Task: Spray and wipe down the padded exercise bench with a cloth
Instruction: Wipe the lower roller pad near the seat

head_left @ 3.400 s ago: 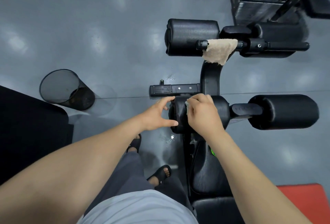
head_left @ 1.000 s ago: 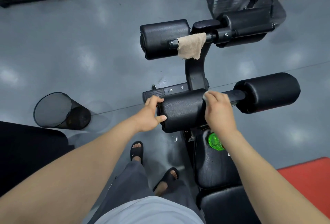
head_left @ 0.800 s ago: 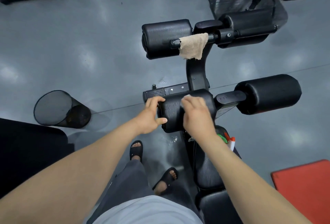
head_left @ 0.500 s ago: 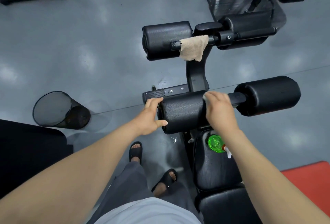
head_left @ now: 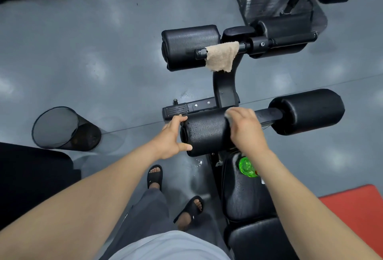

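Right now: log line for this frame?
left hand grips roller pad end | right hand presses cloth on it | spray bottle on seat

One camera sits on the person's head and looks forward and steeply down at the floor (head_left: 103, 63). It is near: both arms come in from the bottom edge, and the left hand (head_left: 171, 136) and right hand (head_left: 245, 129) sit in the middle, on the near roller pad (head_left: 205, 133). Even a bit of white cloth (head_left: 228, 114) under the right hand shows.
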### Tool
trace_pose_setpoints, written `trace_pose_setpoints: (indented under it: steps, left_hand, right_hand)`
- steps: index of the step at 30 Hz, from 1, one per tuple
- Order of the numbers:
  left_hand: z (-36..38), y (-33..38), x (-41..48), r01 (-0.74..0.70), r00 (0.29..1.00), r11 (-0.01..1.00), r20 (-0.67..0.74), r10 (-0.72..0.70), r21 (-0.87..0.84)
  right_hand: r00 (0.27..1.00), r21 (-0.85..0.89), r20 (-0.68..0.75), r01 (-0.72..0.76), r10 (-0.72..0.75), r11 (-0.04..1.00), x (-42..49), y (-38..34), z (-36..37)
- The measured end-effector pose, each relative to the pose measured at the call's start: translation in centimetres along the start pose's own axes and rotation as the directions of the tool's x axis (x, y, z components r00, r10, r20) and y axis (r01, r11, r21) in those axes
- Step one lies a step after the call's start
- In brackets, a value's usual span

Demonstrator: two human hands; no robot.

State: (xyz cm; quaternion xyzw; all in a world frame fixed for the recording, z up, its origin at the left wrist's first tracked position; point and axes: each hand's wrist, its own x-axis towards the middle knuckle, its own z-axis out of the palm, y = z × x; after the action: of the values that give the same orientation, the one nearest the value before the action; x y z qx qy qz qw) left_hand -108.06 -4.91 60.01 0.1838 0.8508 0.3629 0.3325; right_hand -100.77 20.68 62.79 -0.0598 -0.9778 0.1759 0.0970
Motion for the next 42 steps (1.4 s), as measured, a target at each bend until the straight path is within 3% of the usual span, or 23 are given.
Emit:
trace_pose_setpoints:
  steps: [2,4,7,10,13,18,20,23,27,29,33,35,39,42]
  left_hand:
    - [0.0,-0.1,-0.1,0.006,1.0,1.0,-0.009,-0.006,-0.018]
    - [0.1,-0.1,-0.1,0.007,1.0,0.999,-0.018,-0.007,-0.033]
    - [0.1,-0.2,-0.1,-0.002,1.0,0.999,-0.028,0.001,-0.045]
    - [0.2,-0.3,-0.1,-0.032,0.998,0.998,-0.047,0.03,-0.049]
    - [0.5,-0.6,-0.2,-0.049,0.998,0.997,-0.051,0.046,-0.062]
    - [0.4,-0.8,-0.6,0.007,1.0,0.995,-0.011,-0.008,-0.103]
    - [0.3,-0.8,-0.7,0.011,1.0,0.995,0.001,-0.011,-0.1]
    - [0.3,-1.0,-0.5,0.019,1.0,0.994,-0.003,-0.019,-0.106]
    - [0.0,-1.3,-0.3,0.019,0.999,0.996,0.033,-0.016,-0.087]
    - [-0.3,-1.4,-0.3,0.022,0.998,0.998,0.065,-0.019,-0.059]
    - [-0.9,-1.5,-0.3,0.029,0.993,1.0,0.114,-0.029,0.003]
    - [-1.1,-1.3,-0.3,0.034,0.992,0.999,0.122,-0.037,0.029]
    - [-1.5,-0.9,-0.5,0.051,0.99,0.998,0.127,-0.055,0.033]
    - [-1.7,-0.8,-0.6,0.054,0.99,0.998,0.126,-0.058,0.035]
  right_hand:
    - [0.992,-0.038,-0.007,-0.128,0.128,0.991,0.3,1.3,-0.5]
    - [0.988,-0.037,0.014,-0.153,0.153,0.988,0.5,0.1,-0.4]
    - [0.998,0.047,0.059,-0.01,0.008,0.999,0.1,-4.1,0.8]
    - [0.961,0.169,0.189,0.169,-0.2,0.971,-0.8,-8.3,2.2]
    - [0.93,0.199,0.223,0.248,-0.29,0.948,-0.5,-7.8,2.2]
    - [0.995,0.037,0.088,0.038,-0.041,0.999,0.4,-2.9,0.6]
    - [0.998,0.009,0.054,0.014,-0.014,1.0,0.2,-3.5,0.7]
    - [0.985,0.081,0.096,0.138,-0.146,0.987,-0.4,-7.0,1.9]
    - [0.912,0.158,0.244,0.299,-0.33,0.941,-0.9,-9.7,3.2]
    - [0.93,0.155,0.208,0.274,-0.303,0.949,-0.7,-8.4,2.6]
    - [0.996,0.059,0.024,0.079,-0.08,0.995,-1.1,-4.7,1.1]
    - [0.998,0.048,-0.004,0.067,-0.067,0.997,-1.8,-5.3,1.5]
    - [0.961,0.116,0.105,0.244,-0.256,0.963,-3.7,-9.1,3.0]
    - [0.936,0.119,0.13,0.312,-0.326,0.943,-3.8,-8.1,2.8]
